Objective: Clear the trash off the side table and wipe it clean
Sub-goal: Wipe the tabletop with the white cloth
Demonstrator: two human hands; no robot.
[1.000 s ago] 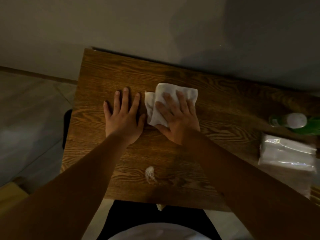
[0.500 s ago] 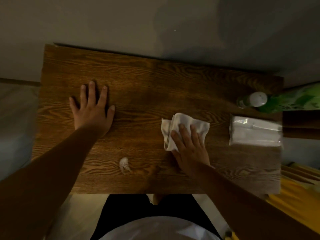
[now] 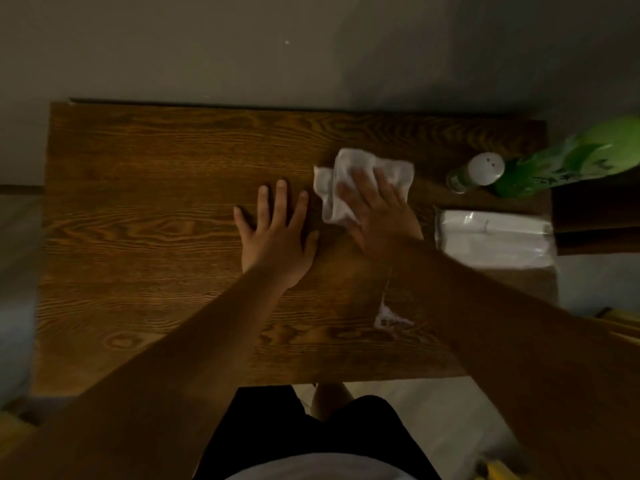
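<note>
— Wood-grained, dark brown, the side table (image 3: pixel 138 237) fills most of the view, its far edge against a grey wall (image 3: pixel 242 46). What lies on it?

— At the right end a pack of wipes in clear plastic (image 3: pixel 495 237), lying flat. Just beyond it, at the far right corner, a green bottle (image 3: pixel 571 157) on its side, and a small jar with a white perforated cap (image 3: pixel 476 171) beside it.

— And the hands?

— The left hand (image 3: pixel 277 237) lies flat on the wood near the middle, fingers straight and spread, holding nothing. The right hand (image 3: pixel 377 216) is just beside it, pressing a white wipe (image 3: pixel 349 174) onto the tabletop with straight fingers; the wipe is crumpled and sticks out beyond the fingertips toward the wall.

— Anything smaller?

— A whitish smear (image 3: pixel 389 318) near the front edge, partly under the right forearm. I cannot tell whether it is a stain or a scrap.
</note>
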